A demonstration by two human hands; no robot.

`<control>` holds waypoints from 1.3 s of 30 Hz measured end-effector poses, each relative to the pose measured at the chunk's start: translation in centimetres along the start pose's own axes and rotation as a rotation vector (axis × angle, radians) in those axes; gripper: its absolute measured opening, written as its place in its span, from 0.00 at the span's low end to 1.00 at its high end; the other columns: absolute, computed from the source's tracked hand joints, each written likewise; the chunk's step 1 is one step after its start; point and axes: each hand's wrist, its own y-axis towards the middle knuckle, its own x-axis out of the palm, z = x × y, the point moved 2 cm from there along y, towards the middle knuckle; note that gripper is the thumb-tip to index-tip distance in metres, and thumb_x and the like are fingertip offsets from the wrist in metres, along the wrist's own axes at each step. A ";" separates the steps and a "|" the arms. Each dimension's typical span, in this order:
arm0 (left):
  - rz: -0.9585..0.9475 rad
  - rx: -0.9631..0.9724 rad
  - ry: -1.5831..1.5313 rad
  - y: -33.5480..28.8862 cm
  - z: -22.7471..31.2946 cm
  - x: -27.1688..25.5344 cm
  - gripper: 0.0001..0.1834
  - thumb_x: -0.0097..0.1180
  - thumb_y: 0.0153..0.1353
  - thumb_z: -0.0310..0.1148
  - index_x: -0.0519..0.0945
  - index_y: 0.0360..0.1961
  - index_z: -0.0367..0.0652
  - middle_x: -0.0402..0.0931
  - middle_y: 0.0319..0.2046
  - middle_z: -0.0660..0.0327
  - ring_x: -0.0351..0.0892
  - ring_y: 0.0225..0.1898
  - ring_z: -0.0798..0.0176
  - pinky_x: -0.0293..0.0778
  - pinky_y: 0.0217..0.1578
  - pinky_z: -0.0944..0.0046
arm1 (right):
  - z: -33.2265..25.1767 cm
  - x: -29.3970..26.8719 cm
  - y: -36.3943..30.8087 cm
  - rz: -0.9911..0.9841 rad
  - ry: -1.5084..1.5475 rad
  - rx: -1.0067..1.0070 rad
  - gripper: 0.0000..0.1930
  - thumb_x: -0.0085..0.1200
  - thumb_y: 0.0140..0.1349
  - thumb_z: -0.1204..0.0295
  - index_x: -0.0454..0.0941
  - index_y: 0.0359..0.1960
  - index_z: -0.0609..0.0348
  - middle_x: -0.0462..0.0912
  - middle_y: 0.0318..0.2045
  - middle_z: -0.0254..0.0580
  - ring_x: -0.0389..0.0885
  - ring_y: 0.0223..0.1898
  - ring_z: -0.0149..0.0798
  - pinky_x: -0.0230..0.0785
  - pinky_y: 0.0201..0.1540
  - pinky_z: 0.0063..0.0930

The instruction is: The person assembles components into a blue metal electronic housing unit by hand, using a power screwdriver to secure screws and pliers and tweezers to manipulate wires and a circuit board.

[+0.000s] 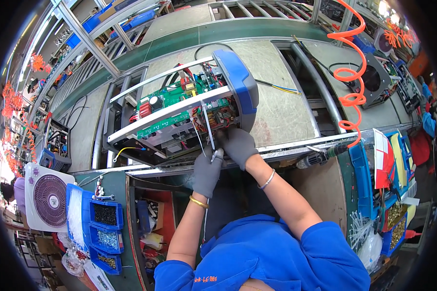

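Observation:
An open electrical machine (pixel 179 110) with a metal frame, green circuit boards and a blue end panel (pixel 239 80) lies across the conveyor before me. Two thin white strands (pixel 207 123) run down over its near side. My left hand (pixel 207 174), in a grey glove, pinches the lower part of these strands below the machine's near edge. A whitish length hangs past that wrist. My right hand (pixel 241 146), also gloved, is closed beside the machine's lower right corner, next to red and dark wires (pixel 224 115). Its fingertips are partly hidden, so what they hold is unclear.
A coiled orange hose (pixel 350 75) hangs at the right, above a power screwdriver (pixel 318 157) on the conveyor edge. Blue bins (pixel 107 215) of small parts and a white fan (pixel 51 196) stand at the left. Similar open machines (pixel 381 80) sit on both sides.

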 end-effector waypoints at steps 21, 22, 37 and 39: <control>-0.090 -0.430 -0.656 0.2 0.6 1.0 0.12 0.58 0.71 0.42 0.78 0.34 0.46 0.73 0.20 0.69 0.69 0.18 0.76 0.65 0.20 0.70 | 0.0 -0.7 -2.4 0.249 0.002 -0.052 0.18 0.55 0.66 0.54 0.79 0.44 0.57 0.86 0.32 0.53 0.86 0.36 0.57 0.76 0.38 0.49; -0.088 -0.429 -0.662 0.5 0.7 1.2 0.12 0.58 0.71 0.42 0.78 0.34 0.46 0.73 0.20 0.69 0.69 0.18 0.76 0.65 0.20 0.70 | -0.2 -1.3 -2.5 0.228 0.000 -0.116 0.18 0.55 0.66 0.54 0.79 0.45 0.56 0.86 0.31 0.53 0.86 0.35 0.57 0.76 0.37 0.49; 0.131 -0.586 -0.966 1.9 0.4 3.7 0.13 0.62 0.68 0.44 0.75 0.31 0.51 0.63 0.14 0.74 0.52 0.09 0.76 0.47 0.11 0.72 | -0.7 -2.6 -4.6 0.231 0.052 -0.221 0.20 0.53 0.70 0.61 0.76 0.60 0.53 0.86 0.33 0.54 0.86 0.36 0.56 0.76 0.38 0.46; 0.075 -0.480 -0.997 1.7 -0.1 3.7 0.11 0.62 0.68 0.43 0.78 0.33 0.50 0.67 0.16 0.73 0.56 0.10 0.77 0.50 0.11 0.73 | -1.1 -2.7 -4.7 0.220 0.028 -0.228 0.20 0.53 0.70 0.62 0.75 0.61 0.54 0.85 0.34 0.56 0.86 0.37 0.56 0.76 0.38 0.46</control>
